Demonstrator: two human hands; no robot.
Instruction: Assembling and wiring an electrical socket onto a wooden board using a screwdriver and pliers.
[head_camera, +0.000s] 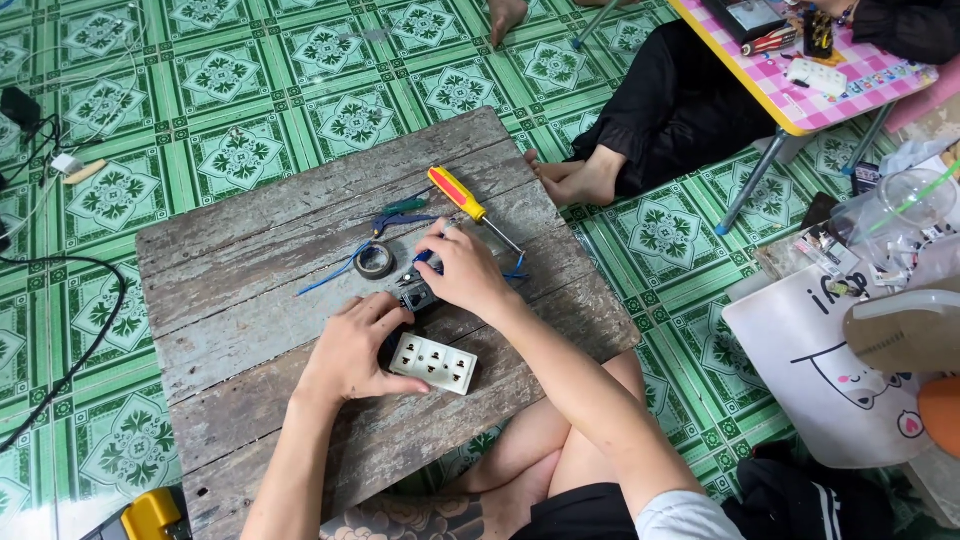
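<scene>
Sitting at the centre of the frame, a weathered wooden board (250, 250) is lying on a green patterned tile floor (130, 130), and both hands are working over its middle. The left hand (355, 350) is curling around the near end of a white socket plate (433, 363), thumb pressing along its lower edge and fingers bent over its top left corner. The right hand (462, 272), just above and to the right, is closing its fingertips on a small dark part (418, 296) that is touching the plate's upper edge; what exactly the fingers are pinching cannot be told. A roll of black tape (374, 261) is lying just left of the right hand, with blue wire (335, 272) trailing beside it. A screwdriver with a yellow and red handle (458, 195) is resting above the right hand. In the upper right, another person's bare feet (580, 182) are resting near a pink checked table (800, 95).
</scene>
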